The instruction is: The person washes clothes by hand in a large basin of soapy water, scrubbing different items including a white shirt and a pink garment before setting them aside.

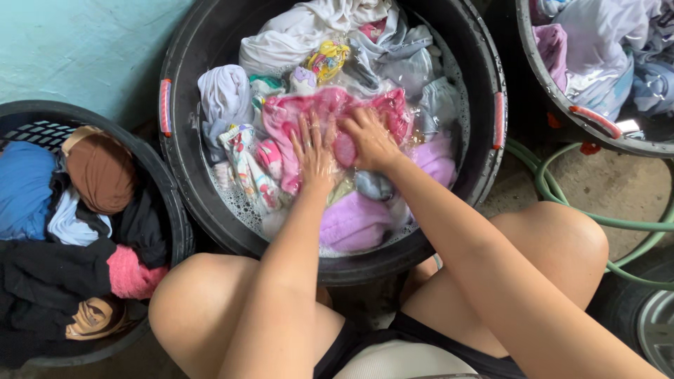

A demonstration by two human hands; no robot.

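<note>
The pink garment lies soaked in the middle of the big black wash tub, spread over the other wet laundry and half under soapy water. Both hands are pressed down on it side by side. The left hand lies flat, fingers spread apart and pointing away from the person, a ring on one finger. The right hand sits just beside it, touching it, fingers curled down into the cloth; whether it actually grips a fold I cannot tell.

Around the pink piece the tub holds a lilac garment nearest the knees, a white one at the far side, a grey one, and a small yellow patterned piece. A printed child's garment lies just left of the hands.

To the left stands a black laundry basket piled with dry clothes: a blue piece, a brown one, black ones. At the upper right is a second tub of wet washing, and a green hose curls on the concrete floor beside the person's bare right knee.
</note>
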